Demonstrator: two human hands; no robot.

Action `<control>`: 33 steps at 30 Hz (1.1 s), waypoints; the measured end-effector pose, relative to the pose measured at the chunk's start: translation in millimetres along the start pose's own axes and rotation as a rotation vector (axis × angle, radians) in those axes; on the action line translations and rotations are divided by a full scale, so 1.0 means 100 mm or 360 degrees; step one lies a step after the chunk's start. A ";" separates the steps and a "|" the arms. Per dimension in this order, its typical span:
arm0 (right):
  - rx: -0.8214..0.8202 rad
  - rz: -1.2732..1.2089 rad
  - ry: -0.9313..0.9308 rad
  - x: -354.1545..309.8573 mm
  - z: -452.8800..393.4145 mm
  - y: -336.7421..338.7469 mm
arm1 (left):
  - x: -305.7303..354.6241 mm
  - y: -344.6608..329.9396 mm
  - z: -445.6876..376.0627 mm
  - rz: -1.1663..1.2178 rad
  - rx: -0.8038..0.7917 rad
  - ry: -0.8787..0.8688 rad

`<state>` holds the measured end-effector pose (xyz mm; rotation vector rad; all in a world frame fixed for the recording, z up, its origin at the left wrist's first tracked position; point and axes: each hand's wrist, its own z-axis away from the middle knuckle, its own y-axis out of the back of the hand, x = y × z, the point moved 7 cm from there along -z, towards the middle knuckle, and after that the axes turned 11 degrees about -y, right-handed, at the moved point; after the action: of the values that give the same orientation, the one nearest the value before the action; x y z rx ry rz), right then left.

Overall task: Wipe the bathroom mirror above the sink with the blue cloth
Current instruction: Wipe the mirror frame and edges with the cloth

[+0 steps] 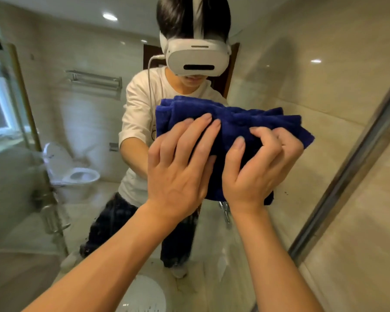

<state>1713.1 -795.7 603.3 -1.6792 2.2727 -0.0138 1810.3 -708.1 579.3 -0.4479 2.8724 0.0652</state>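
A folded dark blue cloth (239, 124) is pressed flat against the bathroom mirror (77, 131) at about chest height in the reflection. My left hand (180, 167) lies on the cloth's left half with fingers stretched out flat. My right hand (257, 167) grips the cloth's right half, its fingers curled into the fabric. The mirror fills most of the view and reflects a person in a white T-shirt wearing a white headset. The cloth's lower part is hidden behind both hands.
The mirror's metal edge (347, 172) runs diagonally at the right, with beige wall tiles (369, 244) beyond it. A chrome tap (225, 210) shows just under the cloth. The white sink (142, 293) sits at the bottom. Reflected: a toilet (77, 176), a towel rack (95, 81), a glass door.
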 end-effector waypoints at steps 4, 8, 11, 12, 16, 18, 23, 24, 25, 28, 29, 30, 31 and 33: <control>-0.0009 0.0000 -0.0001 -0.26 0.07 -0.14 | -0.27 0.14 0.04 -0.0048 0.0003 -0.0012; -0.0022 0.0004 0.0014 -0.52 0.17 -0.29 | -0.54 0.29 0.11 -0.0082 0.0025 -0.0026; -0.0034 0.0008 -0.0002 -0.70 0.26 -0.39 | -0.73 0.39 0.16 -0.0076 0.0028 -0.0068; -0.0040 -0.0002 -0.0010 -0.77 0.29 -0.43 | -0.80 0.43 0.18 -0.0068 0.0027 -0.0081; -0.0076 -0.0068 -0.0019 -1.16 0.42 -0.65 | -1.24 0.64 0.27 -0.0110 0.0013 -0.0062; -0.0098 -0.0088 -0.0025 -1.38 0.50 -0.78 | -1.48 0.76 0.33 -0.0140 -0.0009 -0.0043; -0.0121 -0.0112 -0.0012 -1.89 0.68 -1.06 | -1.99 1.03 0.45 -0.0175 -0.0033 -0.0009; -0.0127 -0.0116 -0.0011 -1.98 0.72 -1.11 | -2.09 1.09 0.48 -0.0186 -0.0034 -0.0003; -0.0133 -0.0120 -0.0015 -2.07 0.75 -1.16 | -2.18 1.14 0.50 -0.0197 -0.0034 0.0002; -0.0148 -0.0144 -0.0050 -2.35 0.86 -1.32 | -2.47 1.29 0.58 -0.0218 -0.0032 0.0012; -0.0153 -0.0153 -0.0057 -2.44 0.90 -1.37 | -2.56 1.34 0.61 -0.0228 -0.0030 0.0015; -0.0157 -0.0159 -0.0057 -2.53 0.93 -1.41 | -2.65 1.38 0.64 -0.0244 -0.0028 0.0020; -0.0163 -0.0161 -0.0054 -2.63 0.96 -1.46 | -2.75 1.43 0.67 -0.0267 -0.0024 0.0026; -0.0182 -0.0154 -0.0045 -2.82 1.03 -1.57 | -2.94 1.53 0.73 -0.0317 -0.0009 0.0041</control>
<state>1959.3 -562.7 604.7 -1.8337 2.2075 0.1198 2051.5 -469.6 579.0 -0.7375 2.8366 0.0331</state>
